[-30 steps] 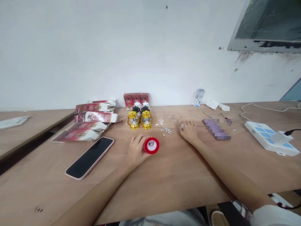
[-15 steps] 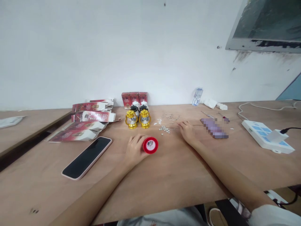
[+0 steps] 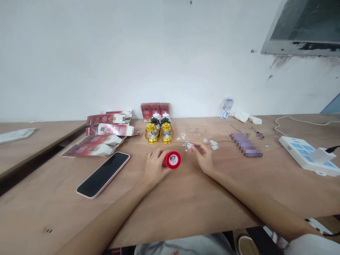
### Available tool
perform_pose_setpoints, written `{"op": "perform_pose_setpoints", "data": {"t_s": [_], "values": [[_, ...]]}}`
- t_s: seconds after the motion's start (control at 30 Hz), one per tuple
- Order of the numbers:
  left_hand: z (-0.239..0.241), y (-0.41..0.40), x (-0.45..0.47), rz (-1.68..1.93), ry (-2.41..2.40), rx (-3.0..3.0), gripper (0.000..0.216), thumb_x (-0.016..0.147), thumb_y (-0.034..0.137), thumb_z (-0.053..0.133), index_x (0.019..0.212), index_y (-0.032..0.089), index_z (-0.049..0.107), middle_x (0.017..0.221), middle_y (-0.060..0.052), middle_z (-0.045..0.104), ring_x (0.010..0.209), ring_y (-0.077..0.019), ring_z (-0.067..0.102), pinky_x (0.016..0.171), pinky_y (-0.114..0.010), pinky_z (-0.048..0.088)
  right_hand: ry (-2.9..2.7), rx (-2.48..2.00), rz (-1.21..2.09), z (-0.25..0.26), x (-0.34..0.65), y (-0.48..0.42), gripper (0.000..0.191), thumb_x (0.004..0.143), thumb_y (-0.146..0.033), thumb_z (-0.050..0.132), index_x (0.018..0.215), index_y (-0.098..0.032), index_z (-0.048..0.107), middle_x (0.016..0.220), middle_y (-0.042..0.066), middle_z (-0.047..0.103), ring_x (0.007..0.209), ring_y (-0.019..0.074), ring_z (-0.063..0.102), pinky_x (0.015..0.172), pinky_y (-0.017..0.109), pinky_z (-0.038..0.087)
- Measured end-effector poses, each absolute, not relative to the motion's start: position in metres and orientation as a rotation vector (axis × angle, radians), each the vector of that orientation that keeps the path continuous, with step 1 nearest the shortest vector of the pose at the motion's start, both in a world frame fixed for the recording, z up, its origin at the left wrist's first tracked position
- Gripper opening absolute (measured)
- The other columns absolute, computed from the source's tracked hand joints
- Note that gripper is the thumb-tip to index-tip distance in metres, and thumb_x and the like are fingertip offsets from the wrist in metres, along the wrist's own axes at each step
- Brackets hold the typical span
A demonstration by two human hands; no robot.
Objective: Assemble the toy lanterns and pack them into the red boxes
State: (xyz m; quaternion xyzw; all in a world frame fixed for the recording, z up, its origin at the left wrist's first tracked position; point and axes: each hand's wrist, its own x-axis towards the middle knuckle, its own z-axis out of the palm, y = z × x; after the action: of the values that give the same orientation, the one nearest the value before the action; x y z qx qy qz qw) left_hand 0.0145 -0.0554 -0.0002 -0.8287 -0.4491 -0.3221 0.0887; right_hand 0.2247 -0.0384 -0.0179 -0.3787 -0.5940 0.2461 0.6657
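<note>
My left hand (image 3: 155,165) is wrapped round a red lantern (image 3: 173,160), its round base turned up towards me. A white disc with small dark and metallic parts shows inside the red rim. To the right, my right hand (image 3: 204,156) pinches a small white piece (image 3: 189,145) between thumb and fingertips. Below that piece lie several silver button cells (image 3: 186,151). Small white pieces (image 3: 214,145) are heaped just right of my right hand. Behind the hands stand two gold lanterns (image 3: 166,134), with black and white ones at their back.
Red boxes (image 3: 155,110) stand against the wall; flattened red cartons (image 3: 91,150) lie at left. A phone (image 3: 103,175) rests near my left forearm. Thin wire loops (image 3: 196,131) lie behind the cells. On the right are a blurred purple object (image 3: 245,144) and a power strip (image 3: 300,152).
My right hand has come left and nearer, over the button cells, with a white piece pinched in it. The heap of white pieces it covered now shows. The view has shifted slightly.
</note>
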Motion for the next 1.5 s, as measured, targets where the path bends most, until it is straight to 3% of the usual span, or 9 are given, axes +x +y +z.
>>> {"op": "perform_pose_setpoints", "data": {"t_s": [0.3,0.73,0.93,1.07,1.2,1.5], "values": [[0.002,-0.058,0.016,-0.959,-1.356,-2.473,0.034,0.075,0.038,0.065,0.104,0.022,0.057,0.098,-0.005,0.062,0.090,-0.0229,0.058,0.072,-0.032,0.038,-1.473,-0.692,0.698,-0.012,0.202,-0.072,0.018,0.080,-0.024,0.065,0.098,-0.025,0.068,0.091,0.003,0.065,0.085,0.0159,0.062,0.075,0.029,0.054],[-0.001,-0.055,0.015,-0.926,-1.380,-2.457,0.034,0.073,0.035,0.068,0.102,0.022,0.057,0.097,-0.005,0.061,0.091,-0.0241,0.058,0.072,-0.033,0.038,-1.779,-0.811,0.315,-0.008,0.208,-0.071,0.022,0.087,-0.025,0.056,0.108,-0.024,0.063,0.094,0.005,0.066,0.079,0.0150,0.064,0.075,0.029,0.054],[0.000,-0.055,0.015,-0.924,-1.394,-2.464,0.034,0.073,0.035,0.067,0.103,0.022,0.056,0.098,-0.005,0.061,0.092,-0.0239,0.058,0.074,-0.033,0.038,-1.843,-0.742,0.057,-0.016,0.208,-0.070,0.025,0.089,-0.020,0.053,0.113,-0.021,0.058,0.098,0.006,0.071,0.085,0.0162,0.069,0.078,0.029,0.056],[0.002,-0.057,0.017,-0.903,-1.393,-2.453,0.032,0.075,0.038,0.065,0.102,0.021,0.057,0.097,-0.005,0.061,0.091,-0.0238,0.058,0.073,-0.033,0.038,-1.929,-0.677,-0.079,-0.013,0.209,-0.074,0.018,0.088,-0.013,0.049,0.102,-0.018,0.058,0.106,0.011,0.069,0.099,0.0192,0.066,0.084,0.032,0.056],[0.002,-0.058,0.018,-0.869,-1.358,-2.463,0.032,0.077,0.036,0.064,0.104,0.021,0.058,0.099,-0.006,0.061,0.091,-0.0236,0.057,0.074,-0.034,0.037,-2.004,-0.660,-0.200,-0.009,0.210,-0.075,0.017,0.087,-0.010,0.048,0.096,-0.018,0.059,0.116,0.015,0.065,0.094,0.0204,0.068,0.078,0.033,0.057],[0.002,-0.061,0.021,-0.819,-1.353,-2.427,0.031,0.077,0.034,0.065,0.104,0.021,0.059,0.098,-0.006,0.063,0.090,-0.0239,0.057,0.073,-0.034,0.036,-1.981,-0.613,-0.394,-0.010,0.211,-0.073,0.012,0.084,-0.009,0.055,0.088,-0.019,0.061,0.112,0.013,0.067,0.101,0.0215,0.064,0.082,0.037,0.056]]}}
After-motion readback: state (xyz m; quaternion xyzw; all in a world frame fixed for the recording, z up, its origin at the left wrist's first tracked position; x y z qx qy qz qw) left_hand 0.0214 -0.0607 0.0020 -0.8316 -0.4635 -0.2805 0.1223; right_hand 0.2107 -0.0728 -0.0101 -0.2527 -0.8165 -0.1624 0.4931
